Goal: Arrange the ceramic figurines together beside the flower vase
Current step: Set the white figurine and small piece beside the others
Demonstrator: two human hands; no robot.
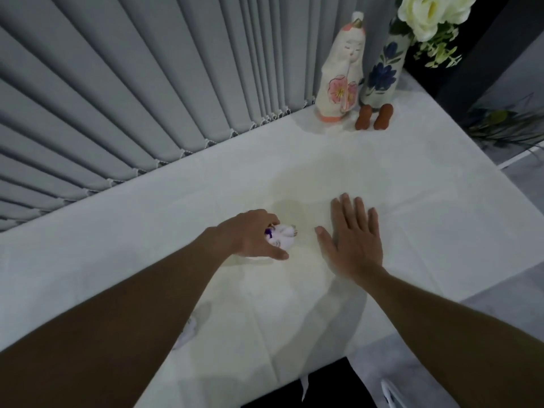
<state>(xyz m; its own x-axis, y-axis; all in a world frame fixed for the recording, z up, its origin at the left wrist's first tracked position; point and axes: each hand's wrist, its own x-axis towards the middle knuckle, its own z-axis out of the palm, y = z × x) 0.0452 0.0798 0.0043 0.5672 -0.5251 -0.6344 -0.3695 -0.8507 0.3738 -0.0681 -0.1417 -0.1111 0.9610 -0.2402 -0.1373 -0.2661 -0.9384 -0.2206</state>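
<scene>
My left hand (pixel 253 235) is closed around a small white figurine with purple marks (pixel 282 237) near the middle of the white-covered table (pixel 412 178). Flat on the cloth just to its right lies my right hand (pixel 354 237), fingers spread, holding nothing. At the far right corner stands a flower vase (pixel 382 69) painted with blue flowers and holding a white rose (pixel 432 13). A tall white and pink doll figurine (pixel 340 78) stands against the vase's left side. Two small brown peanut-shaped figurines (pixel 374 116) stand in front of the vase.
Grey vertical blinds (pixel 132 98) run along the table's far edge. Another small white and purple object (pixel 188 331) peeks out from under my left forearm. The table's right edge drops off to a grey floor (pixel 524 290).
</scene>
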